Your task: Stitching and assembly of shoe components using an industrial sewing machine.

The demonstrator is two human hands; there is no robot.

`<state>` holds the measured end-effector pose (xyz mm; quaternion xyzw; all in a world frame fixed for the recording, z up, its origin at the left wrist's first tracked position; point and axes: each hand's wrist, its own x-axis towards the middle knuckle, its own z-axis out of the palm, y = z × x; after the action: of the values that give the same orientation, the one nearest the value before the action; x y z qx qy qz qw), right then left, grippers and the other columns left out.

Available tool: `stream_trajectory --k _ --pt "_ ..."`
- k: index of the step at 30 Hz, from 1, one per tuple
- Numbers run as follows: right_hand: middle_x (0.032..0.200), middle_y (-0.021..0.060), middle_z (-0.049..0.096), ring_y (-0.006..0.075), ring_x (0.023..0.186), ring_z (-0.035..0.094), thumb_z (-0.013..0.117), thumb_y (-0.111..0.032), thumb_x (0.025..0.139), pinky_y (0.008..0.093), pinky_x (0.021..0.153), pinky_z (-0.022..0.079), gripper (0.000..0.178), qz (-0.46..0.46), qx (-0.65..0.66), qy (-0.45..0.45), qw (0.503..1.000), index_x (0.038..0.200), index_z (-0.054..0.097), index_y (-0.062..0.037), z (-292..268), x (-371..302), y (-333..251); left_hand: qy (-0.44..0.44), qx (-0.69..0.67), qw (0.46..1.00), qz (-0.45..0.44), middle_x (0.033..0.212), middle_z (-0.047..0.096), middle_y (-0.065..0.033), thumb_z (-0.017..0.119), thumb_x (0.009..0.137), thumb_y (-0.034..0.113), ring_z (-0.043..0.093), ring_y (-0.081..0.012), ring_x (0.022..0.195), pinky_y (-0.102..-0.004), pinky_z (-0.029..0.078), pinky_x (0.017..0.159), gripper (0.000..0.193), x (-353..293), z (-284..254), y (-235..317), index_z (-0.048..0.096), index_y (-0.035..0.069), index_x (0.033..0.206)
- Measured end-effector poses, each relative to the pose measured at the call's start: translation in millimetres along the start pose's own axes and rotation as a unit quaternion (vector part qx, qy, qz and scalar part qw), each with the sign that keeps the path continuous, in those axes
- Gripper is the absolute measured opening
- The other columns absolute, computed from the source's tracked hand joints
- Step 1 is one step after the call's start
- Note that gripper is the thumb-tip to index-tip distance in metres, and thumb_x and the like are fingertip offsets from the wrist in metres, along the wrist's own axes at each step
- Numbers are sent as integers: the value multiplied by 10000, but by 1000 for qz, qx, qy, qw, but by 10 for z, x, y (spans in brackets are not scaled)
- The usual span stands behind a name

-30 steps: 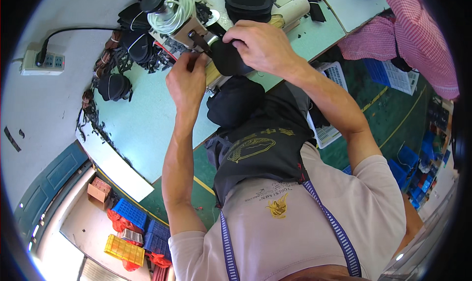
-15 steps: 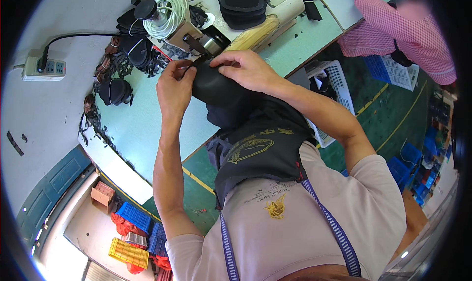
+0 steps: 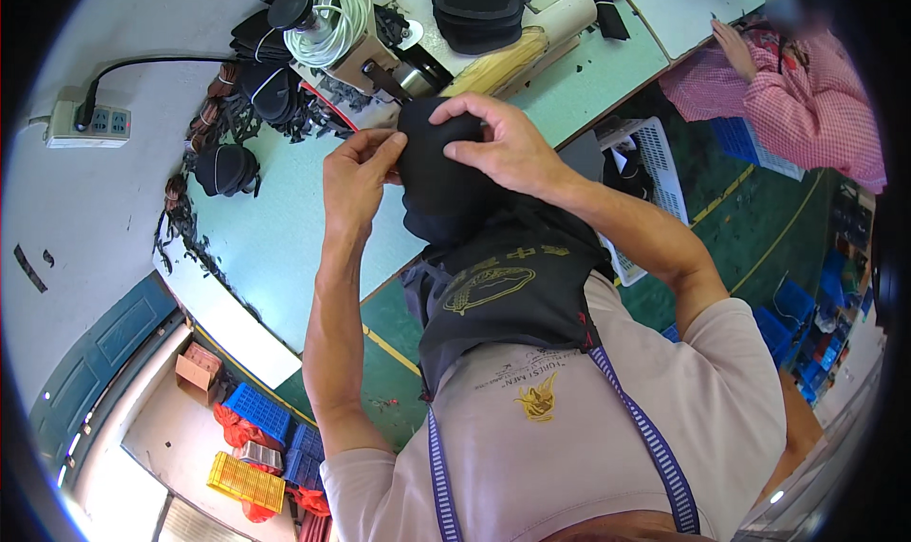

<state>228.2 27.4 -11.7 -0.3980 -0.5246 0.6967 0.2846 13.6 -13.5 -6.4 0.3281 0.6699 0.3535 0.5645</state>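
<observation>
Status: both hands work a black cap piece (image 3: pixel 438 167) held up over the pale green bench (image 3: pixel 275 229), just at the front of the small machine (image 3: pixel 375 53) that carries a coil of white cord (image 3: pixel 340 9). Left hand (image 3: pixel 353 177) pinches the piece's edge at its 9 o'clock, thumb and forefinger closed on fabric. Right hand (image 3: pixel 501 143) lies over the top at 1–2 o'clock, fingers curled and gripping the crown.

Progress, as judged: piece appears to be offered to the machine, not yet released. Done work can't be confirmed; finished-looking black caps (image 3: pixel 477 6) sit stacked at 12 o'clock, a single black cap (image 3: pixel 226 169) at 9 o'clock, scrap trimmings (image 3: pixel 190 248) along the bench edge. Remaining qty: can't tell.

Packages, labels, signs:
- White power strip (image 3: pixel 87 124), wall, 9–10 o'clock, black lead plugged in.
- White mesh basket (image 3: pixel 655 177), floor, 3 o'clock of the hands.
- Blue crates (image 3: pixel 275 419) and yellow crate (image 3: pixel 245 480), 7 o'clock; cardboard box (image 3: pixel 197 371) beside them.
- Blue crates also at 4 o'clock, far edge.
- Yellow floor lines (image 3: pixel 759 238), green floor.
- Gold emblem print on the dark apron (image 3: pixel 493 286); text not transcribed.

Co-worker in a pink checked sleeve (image 3: pixel 788 105) at 2 o'clock, separate bench.
</observation>
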Motion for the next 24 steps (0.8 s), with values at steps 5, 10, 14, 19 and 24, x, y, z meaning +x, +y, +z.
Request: stream_trajectory --k 5,10,14,19,24 --pt "1030 78 697 125 880 687 670 -28 928 274 760 580 346 111 76 -26 991 1273 642 -26 143 26 121 94 263 959 40 864 758 -77 753 875 274 683 -144 755 -297 520 705 279 116 -60 131 783 45 1032" --pt "1047 105 707 187 901 716 645 -78 952 292 762 583 370 150 137 -41 978 1317 602 -35 221 76 70 105 360 924 67 884 769 -110 727 847 326 742 -295 846 -377 555 785 262 255 -95 302 798 115 986" --pt "1082 193 710 368 899 718 624 -78 930 396 785 573 360 -152 -268 107 945 1287 593 -41 158 113 13 199 350 902 157 904 754 -148 722 866 304 729 -337 859 -412 547 781 243 270 208 128 765 106 999" --pt "1100 170 719 363 898 719 658 -112 902 416 749 571 418 -263 -275 174 908 1312 583 -73 -171 304 -349 214 217 942 139 851 739 -133 720 906 272 710 -265 755 -369 533 711 237 11 252 -55 750 44 960" --pt "1077 199 722 305 946 717 597 35 949 353 826 563 187 -565 -350 211 716 1119 664 77 -804 376 -777 147 222 958 107 824 721 -122 735 904 185 671 -206 669 -355 534 676 190 -412 171 -567 751 15 985"
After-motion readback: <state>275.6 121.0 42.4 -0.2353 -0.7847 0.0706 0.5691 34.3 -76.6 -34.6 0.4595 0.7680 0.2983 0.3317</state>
